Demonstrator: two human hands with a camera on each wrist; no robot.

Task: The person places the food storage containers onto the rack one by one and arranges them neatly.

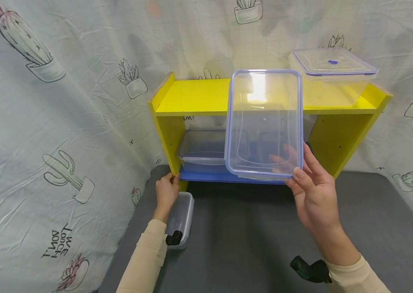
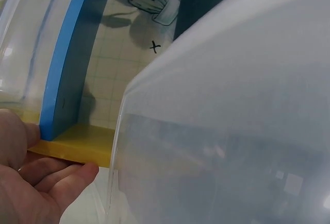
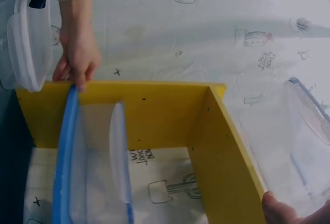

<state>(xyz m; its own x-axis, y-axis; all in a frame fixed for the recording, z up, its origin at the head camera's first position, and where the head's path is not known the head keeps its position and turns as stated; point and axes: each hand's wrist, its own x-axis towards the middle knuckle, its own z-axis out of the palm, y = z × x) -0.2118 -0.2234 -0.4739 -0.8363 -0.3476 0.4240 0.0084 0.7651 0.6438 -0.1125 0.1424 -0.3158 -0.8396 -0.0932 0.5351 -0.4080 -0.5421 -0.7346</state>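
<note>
My right hand [image 1: 315, 195] holds up a clear plastic container [image 1: 250, 138] with a blue-purple rim, thumb at its lower right corner. Its fingers show through the clear plastic. The container hangs in front of the yellow shelf unit [image 1: 199, 93], covering part of it. My left hand [image 1: 166, 192] grips the front edge of the unit's left side panel, beside the blue shelf board [image 1: 206, 176]. In the left wrist view, the thumb and fingers [image 2: 72, 180] lie on either side of the yellow panel. Another clear container [image 1: 202, 148] sits on the blue board.
A large clear lidded container [image 1: 334, 81] with a blue tab stands on the unit's top right. One more clear container [image 1: 184, 217] lies on the dark grey table [image 1: 250, 244], below my left hand. Cactus-print cloth [image 1: 92, 134] hangs behind and at the sides.
</note>
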